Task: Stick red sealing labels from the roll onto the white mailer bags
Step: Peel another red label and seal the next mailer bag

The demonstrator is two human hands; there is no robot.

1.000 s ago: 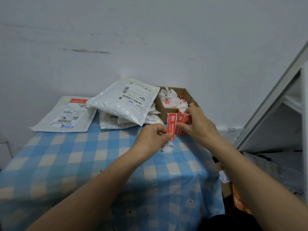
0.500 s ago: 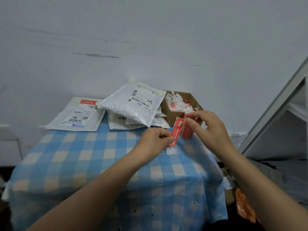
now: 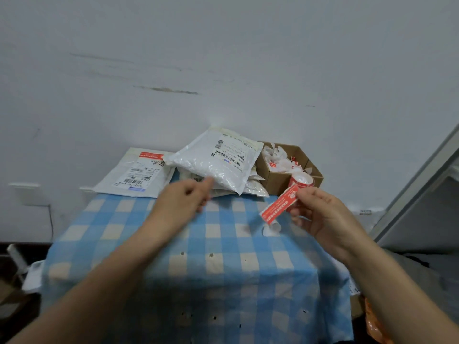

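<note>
– Red paper, glossy, printed with pale lettering: is that the red label (image 3: 279,207)?
– Yes, a long narrow strip, slanting down to the left. The right hand (image 3: 323,217) pinches its upper end between thumb and forefinger, with the other fingers curled below.
– And the roll (image 3: 301,181)?
– A squat red cylinder with a white top, standing just beyond that hand, at the near corner of the cardboard box (image 3: 275,181). Whether the strip is attached to it I cannot tell.
– What fills the box?
– Crumpled white backing papers (image 3: 278,157), a few with red bits. One more white scrap (image 3: 272,228) lies on the cloth under the strip's lower end.
– The bags?
– The top mailer bag (image 3: 216,165) is puffy, crinkled white plastic with a barcoded shipping slip, tilted on a pile of others (image 3: 255,188). A flat mailer bag (image 3: 139,172) lies to their left at the back edge, by the wall, and bears a stuck label (image 3: 151,155) across its top.
– The left hand (image 3: 183,199)?
– Blurred. Its fingers are loose and hold nothing, with the forefinger at the lower edge of the top mailer bag. Touching or not, I cannot tell.
– The surface?
– The counter wears a soft blue-and-cream checked cloth (image 3: 198,244), pocked with small dark holes near the front. Behind it is a grey-white wall (image 3: 248,58) with a brownish scuff, and a grey metal frame (image 3: 422,189) slants at the right.
</note>
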